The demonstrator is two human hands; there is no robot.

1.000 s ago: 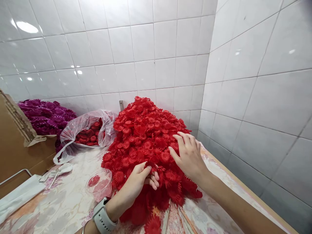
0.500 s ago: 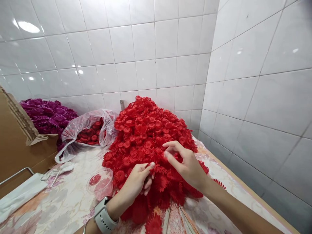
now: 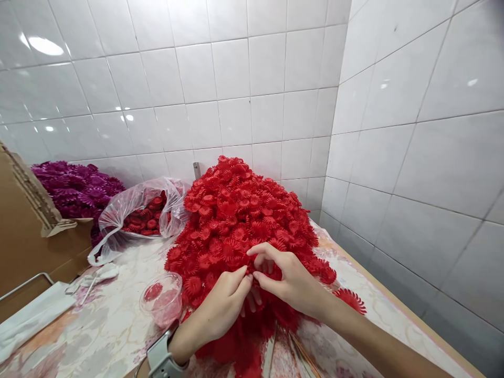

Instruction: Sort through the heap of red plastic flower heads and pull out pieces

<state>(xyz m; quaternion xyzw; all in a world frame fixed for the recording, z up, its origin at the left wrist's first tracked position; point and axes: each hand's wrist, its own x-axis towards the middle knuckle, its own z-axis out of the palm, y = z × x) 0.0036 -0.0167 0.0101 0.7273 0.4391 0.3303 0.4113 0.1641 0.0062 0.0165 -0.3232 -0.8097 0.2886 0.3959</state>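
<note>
While red piece (image 3: 249, 271) is pinched by left fingers (image 3: 241, 286), right fingers (image 3: 271, 252) curled close, hold can't be told; flowers (image 3: 242, 212) already heaped, amount remaining unclear.

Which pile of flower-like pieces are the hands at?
The large red mound in the middle; the purple pile stands left, the small red batch inside a clear plastic bag.

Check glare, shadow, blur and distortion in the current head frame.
Head view: glare spots on the back wall, brightest upper left; side wall dimmer low down; tiles at left look stretched, likely wide-angle; red flowers below the left hand look soft; detail at its fingertips too small to read.
</note>
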